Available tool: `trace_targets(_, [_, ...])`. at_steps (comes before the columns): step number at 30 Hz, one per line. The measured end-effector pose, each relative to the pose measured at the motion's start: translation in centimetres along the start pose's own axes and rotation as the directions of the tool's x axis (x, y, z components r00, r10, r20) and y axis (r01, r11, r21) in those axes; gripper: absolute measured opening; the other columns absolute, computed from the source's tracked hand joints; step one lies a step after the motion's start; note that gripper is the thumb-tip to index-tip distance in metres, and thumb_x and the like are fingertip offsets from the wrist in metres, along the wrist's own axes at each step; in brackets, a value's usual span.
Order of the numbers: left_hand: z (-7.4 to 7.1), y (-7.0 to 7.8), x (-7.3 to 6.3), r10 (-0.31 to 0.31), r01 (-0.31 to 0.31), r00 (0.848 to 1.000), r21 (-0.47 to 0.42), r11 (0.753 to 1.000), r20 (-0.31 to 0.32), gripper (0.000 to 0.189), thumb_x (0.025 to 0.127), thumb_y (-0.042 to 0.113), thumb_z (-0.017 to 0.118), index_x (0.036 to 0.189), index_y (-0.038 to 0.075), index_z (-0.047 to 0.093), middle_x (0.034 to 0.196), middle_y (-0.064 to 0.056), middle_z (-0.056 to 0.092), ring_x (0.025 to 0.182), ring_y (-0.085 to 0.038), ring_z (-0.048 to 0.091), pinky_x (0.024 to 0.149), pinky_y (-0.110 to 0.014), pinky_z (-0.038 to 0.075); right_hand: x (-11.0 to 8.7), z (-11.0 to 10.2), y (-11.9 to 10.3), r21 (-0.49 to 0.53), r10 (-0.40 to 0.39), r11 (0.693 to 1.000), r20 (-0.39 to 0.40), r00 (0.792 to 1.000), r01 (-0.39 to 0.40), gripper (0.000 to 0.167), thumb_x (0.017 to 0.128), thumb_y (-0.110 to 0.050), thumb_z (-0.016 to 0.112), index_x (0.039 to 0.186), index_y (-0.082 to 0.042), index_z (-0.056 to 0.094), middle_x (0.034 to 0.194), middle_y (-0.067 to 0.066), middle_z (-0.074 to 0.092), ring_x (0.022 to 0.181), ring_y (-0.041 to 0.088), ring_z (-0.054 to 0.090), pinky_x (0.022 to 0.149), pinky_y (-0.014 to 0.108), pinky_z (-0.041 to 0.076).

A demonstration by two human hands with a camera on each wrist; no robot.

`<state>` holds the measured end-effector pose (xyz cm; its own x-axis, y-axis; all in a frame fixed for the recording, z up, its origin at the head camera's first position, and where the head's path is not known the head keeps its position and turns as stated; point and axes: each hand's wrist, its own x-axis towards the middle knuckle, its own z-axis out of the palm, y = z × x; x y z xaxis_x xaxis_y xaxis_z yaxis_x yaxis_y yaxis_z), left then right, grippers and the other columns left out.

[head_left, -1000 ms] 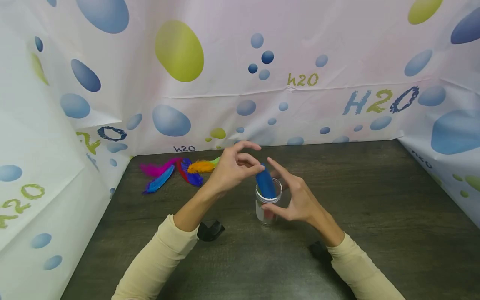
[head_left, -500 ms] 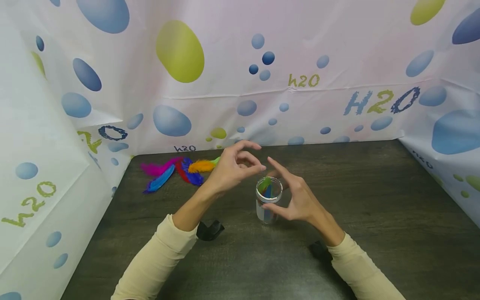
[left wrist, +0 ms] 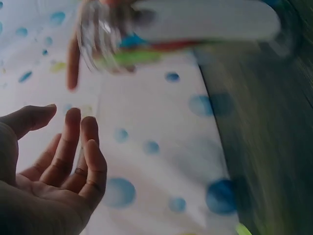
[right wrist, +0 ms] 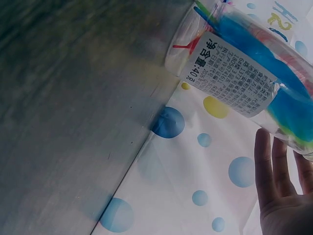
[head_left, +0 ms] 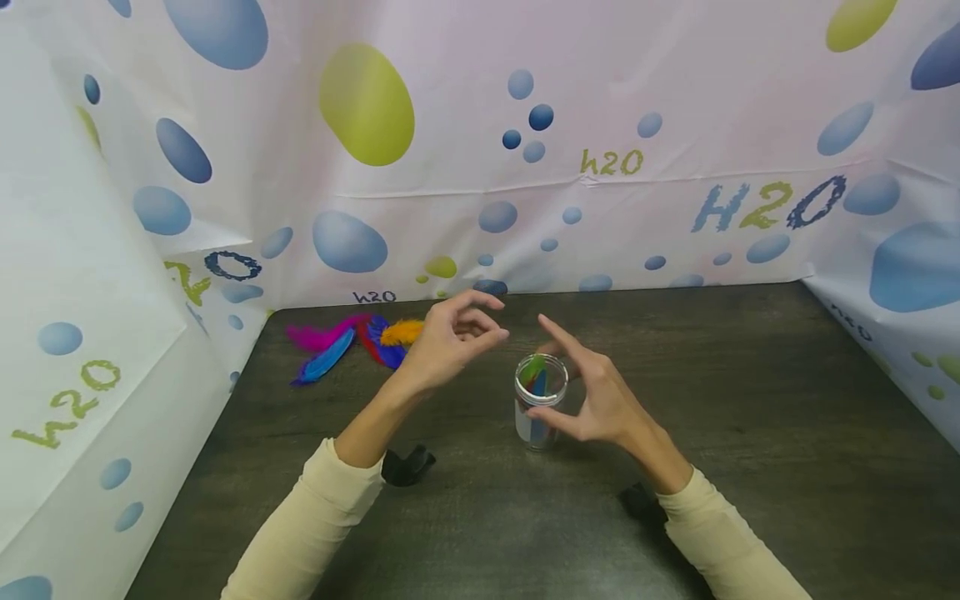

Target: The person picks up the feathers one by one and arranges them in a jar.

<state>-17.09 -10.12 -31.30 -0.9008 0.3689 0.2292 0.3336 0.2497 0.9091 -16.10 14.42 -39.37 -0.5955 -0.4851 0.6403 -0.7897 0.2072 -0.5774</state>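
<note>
A person's right hand [head_left: 600, 400] curved round a clear jar [head_left: 537, 400] that stood upright on a dark wood-grain table [head_left: 750, 400], its thumb across the near side just below the rim and its index finger extended, clear of the jar's mouth. The remaining fingers lay round the jar's far side, partly hidden; how firmly each pressed could not be told. The left hand [head_left: 442, 346] hung apart from the jar, to its left and slightly above its rim, with gently bent fingers close to one another and the thumb spread away from them. Inside the jar sat green, blue and red feathers [head_left: 534, 375], while its side bore a white label [right wrist: 230, 73] printed with dark characters. Well to the jar's left and farther back lay more feathers: a magenta feather [head_left: 322, 336], a light blue feather [head_left: 324, 357], a red one, a dark blue one and an orange feather [head_left: 402, 332], the last partly covered by the left hand. Behind the jar rose a pale backdrop [head_left: 450, 108] with blue and green spots and "H2O" lettering. Cream sleeves [head_left: 300, 517] covered both forearms on the jar's near side.
</note>
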Motion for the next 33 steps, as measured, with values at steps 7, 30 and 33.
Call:
trace_targets(7, [-2.7, -2.8, 0.1, 0.094, -0.048, 0.984, 0.281, 0.959, -0.152, 0.022, 0.096, 0.003, 0.071, 0.116, -0.005, 0.067, 0.092, -0.018, 0.076, 0.083, -0.036, 0.072, 0.071, -0.035, 0.059, 0.0, -0.3, 0.1, -0.011, 0.009, 1.000, 0.004, 1.000, -0.009, 0.099, 0.087, -0.046, 0.082, 0.161, -0.003, 0.032, 0.115, 0.013, 0.071, 0.101, 0.029, 0.070, 0.065, 0.044, 0.063])
trace_targets(30, [-5.4, -10.4, 1.4, 0.048, 0.098, 0.983, 0.728, 0.679, -0.177, 0.027, 0.090, -0.007, 0.072, 0.117, -0.005, 0.069, 0.114, -0.021, 0.073, 0.106, -0.037, 0.070, 0.089, -0.051, 0.058, -0.2, -0.2, -0.1, -0.020, -0.010, 1.000, -0.009, 1.000, 0.009, 0.098, 0.089, -0.057, 0.074, 0.160, -0.002, 0.033, 0.114, 0.014, 0.071, 0.099, 0.029, 0.070, 0.064, 0.045, 0.063])
trace_targets(33, [-5.4, -11.1, 1.5, 0.037, 0.101, 0.986, 0.754, 0.649, -0.164, 0.028, 0.089, -0.008, 0.073, 0.116, -0.005, 0.069, 0.114, -0.022, 0.073, 0.107, -0.038, 0.069, 0.090, -0.050, 0.057, -0.2, -0.1, -0.1, -0.015, -0.014, 1.000, -0.007, 1.000, 0.014, 0.098, 0.090, -0.057, 0.074, 0.160, -0.002, 0.033, 0.114, 0.014, 0.071, 0.099, 0.029, 0.071, 0.064, 0.046, 0.063])
